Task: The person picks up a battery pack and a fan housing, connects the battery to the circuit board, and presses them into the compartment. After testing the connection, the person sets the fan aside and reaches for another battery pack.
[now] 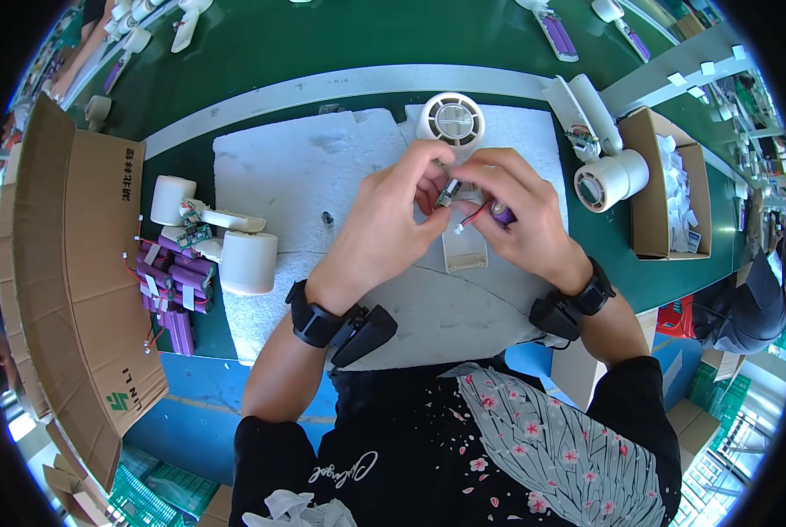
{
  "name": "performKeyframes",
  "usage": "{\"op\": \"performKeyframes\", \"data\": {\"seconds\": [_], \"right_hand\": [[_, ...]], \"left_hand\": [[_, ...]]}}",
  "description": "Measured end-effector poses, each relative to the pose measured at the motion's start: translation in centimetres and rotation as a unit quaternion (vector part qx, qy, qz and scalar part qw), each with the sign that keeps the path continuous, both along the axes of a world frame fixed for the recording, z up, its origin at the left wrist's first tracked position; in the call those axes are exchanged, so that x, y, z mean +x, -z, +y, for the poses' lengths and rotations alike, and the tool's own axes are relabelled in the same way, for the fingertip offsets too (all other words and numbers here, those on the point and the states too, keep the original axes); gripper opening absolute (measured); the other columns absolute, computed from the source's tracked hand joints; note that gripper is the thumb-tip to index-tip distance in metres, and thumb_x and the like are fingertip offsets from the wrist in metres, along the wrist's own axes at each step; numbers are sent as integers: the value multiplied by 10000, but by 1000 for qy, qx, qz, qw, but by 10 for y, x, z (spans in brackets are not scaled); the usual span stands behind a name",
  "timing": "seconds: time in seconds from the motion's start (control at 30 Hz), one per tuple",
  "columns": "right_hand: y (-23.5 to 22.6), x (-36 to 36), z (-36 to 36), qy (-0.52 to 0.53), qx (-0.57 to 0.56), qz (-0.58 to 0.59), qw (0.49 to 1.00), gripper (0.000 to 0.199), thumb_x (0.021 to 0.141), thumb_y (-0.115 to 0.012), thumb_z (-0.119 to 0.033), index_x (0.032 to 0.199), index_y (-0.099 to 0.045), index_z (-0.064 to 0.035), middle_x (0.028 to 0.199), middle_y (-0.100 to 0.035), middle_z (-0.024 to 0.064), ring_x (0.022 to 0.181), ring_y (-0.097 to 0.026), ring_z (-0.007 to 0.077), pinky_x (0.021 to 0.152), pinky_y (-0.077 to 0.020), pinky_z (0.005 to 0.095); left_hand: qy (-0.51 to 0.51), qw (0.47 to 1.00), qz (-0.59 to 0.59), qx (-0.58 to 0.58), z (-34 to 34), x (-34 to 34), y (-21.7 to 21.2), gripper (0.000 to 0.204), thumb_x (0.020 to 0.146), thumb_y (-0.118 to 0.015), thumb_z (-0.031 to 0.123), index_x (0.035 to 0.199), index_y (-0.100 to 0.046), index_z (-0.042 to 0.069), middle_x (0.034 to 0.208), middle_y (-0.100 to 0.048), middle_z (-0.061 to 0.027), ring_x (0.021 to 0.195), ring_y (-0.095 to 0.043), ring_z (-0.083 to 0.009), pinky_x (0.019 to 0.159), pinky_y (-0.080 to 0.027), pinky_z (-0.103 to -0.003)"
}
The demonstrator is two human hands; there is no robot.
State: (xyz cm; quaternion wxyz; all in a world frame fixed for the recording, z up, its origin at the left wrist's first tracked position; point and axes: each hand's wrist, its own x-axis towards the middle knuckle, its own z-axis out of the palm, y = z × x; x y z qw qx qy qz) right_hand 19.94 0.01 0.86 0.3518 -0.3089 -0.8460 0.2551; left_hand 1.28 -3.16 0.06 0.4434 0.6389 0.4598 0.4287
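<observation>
A white handheld fan with a round grille head (452, 112) lies on the pale foam mat, its opened handle (465, 256) pointing toward me. Over that handle, my left hand (382, 215) pinches a small green circuit board (448, 192) by its edge. My right hand (532, 209) is curled around a purple battery (502, 212), its fingertips also close to the board. Red and black wires ending in a white plug (460, 228) hang between the hands. The fingers partly hide the battery and the handle's upper part.
Purple battery packs (182, 277) and white fan parts (249, 262) lie at left beside a tall cardboard box (103, 263). At right are another opened fan (611, 180) and a carton (656, 220) of small white pieces. Beyond a pale rail, more fans lie on a green surface (366, 39).
</observation>
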Motion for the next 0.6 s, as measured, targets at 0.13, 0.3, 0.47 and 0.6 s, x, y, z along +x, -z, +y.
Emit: {"op": "performKeyframes", "data": {"seconds": [0.13, 0.3, 0.47, 0.6], "right_hand": [[9, 1, 4, 5, 34, 9, 999, 311, 689, -704, 94, 973, -635, -12, 1014, -612, 117, 749, -622, 206, 629, -513, 267], [8, 4, 6, -6, 22, 4, 1000, 280, 707, -709, 85, 958, -633, -12, 1002, -622, 113, 761, -628, 189, 621, -510, 258], [8, 2, 1, 40, -15, -1, 999, 242, 726, -732, 53, 941, -637, -4, 969, -631, 106, 724, -623, 172, 613, -503, 254], [9, -1, -1, 70, -25, -9, 997, 227, 730, -748, 30, 930, -644, 1, 938, -638, 103, 695, -618, 167, 605, -497, 251]], "left_hand": [[-1, 1000, 2, 17, -1, 1, 2, 452, 765, -676, -104, 1161, -503, 30, 927, -626, -86, 762, -627, -141, 682, -522, -256], [-28, 999, 17, 14, 1, 0, 4, 445, 765, -686, -89, 1156, -514, 40, 936, -619, -83, 751, -624, -139, 675, -519, -261], [-37, 998, 34, -23, 1, -1, 7, 403, 775, -681, -64, 1135, -532, 39, 933, -609, -68, 742, -616, -121, 673, -511, -253], [-42, 997, -20, -58, 2, 3, 5, 323, 764, -688, 2, 1058, -562, 49, 785, -635, -102, 678, -660, -183, 608, -509, -314]]}}
